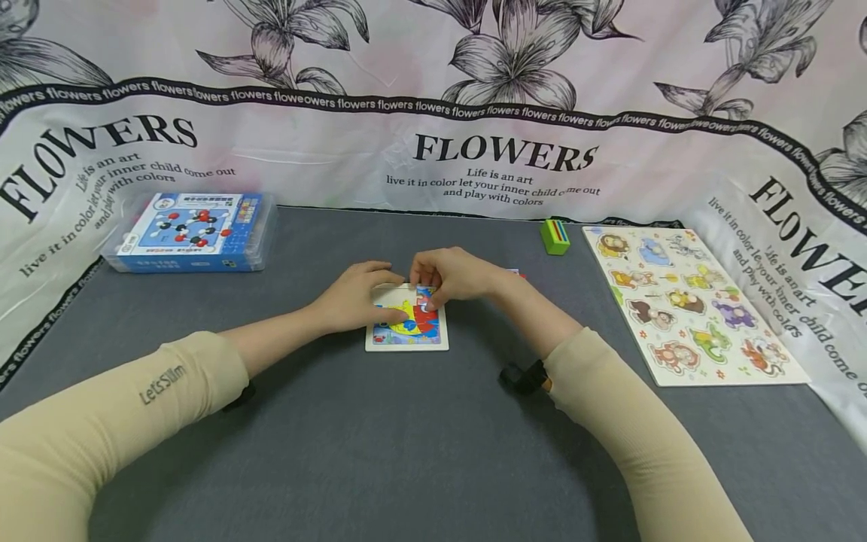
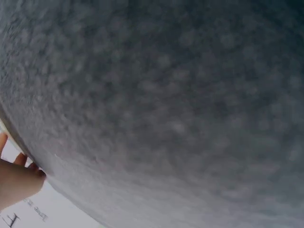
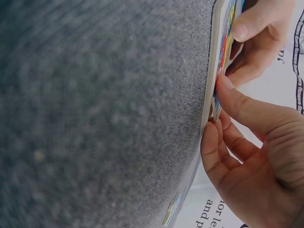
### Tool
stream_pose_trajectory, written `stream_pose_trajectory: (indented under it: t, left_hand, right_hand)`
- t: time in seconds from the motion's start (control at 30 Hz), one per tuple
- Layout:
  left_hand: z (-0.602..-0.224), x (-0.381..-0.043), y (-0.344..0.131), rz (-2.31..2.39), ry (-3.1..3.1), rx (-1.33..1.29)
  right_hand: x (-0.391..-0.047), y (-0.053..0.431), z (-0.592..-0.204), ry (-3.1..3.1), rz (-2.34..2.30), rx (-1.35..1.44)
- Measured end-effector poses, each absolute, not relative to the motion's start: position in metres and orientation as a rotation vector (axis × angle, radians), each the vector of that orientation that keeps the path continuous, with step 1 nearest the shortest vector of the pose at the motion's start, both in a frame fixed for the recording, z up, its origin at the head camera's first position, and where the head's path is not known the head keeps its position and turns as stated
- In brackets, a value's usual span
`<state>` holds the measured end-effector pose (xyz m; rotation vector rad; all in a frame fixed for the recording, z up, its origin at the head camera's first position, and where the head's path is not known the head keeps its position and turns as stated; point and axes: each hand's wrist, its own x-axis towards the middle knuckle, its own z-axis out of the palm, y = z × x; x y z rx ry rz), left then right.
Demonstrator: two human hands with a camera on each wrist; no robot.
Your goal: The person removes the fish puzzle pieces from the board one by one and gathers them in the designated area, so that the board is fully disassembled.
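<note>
A small jigsaw puzzle (image 1: 406,345) in a pale-bordered tray lies flat on the table, its picture yellow, red and blue. My left hand (image 1: 348,297) rests over its left side, thumb laid straight on the picture and the other fingers reaching toward the far edge. At the upper right part, my right hand (image 1: 450,272) pinches a puzzle piece (image 3: 216,108) between thumb and fingers. That piece stands slightly tilted at the tray's edge in the right wrist view. The left wrist view catches mostly tabletop, with part of a hand (image 2: 19,183) at its left edge.
A clear plastic box (image 1: 190,233) with a blue molecule-model label sits back left. Toward the back right is a small green block (image 1: 555,238) with coloured stripes. A larger animal puzzle board (image 1: 691,301) lies at the right. Something small and flat (image 1: 515,271) shows behind my right wrist.
</note>
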<state>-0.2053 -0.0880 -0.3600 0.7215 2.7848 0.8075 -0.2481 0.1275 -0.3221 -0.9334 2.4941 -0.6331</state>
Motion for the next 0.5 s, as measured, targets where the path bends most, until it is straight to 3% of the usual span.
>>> stream_pose_trajectory:
  t: [0.5]
  left_hand:
    - [-0.356, -0.197, -0.062, 0.911, 2.794, 0.631]
  right_hand:
    - [-0.246, 0.127, -0.322, 2.541, -0.65, -0.886]
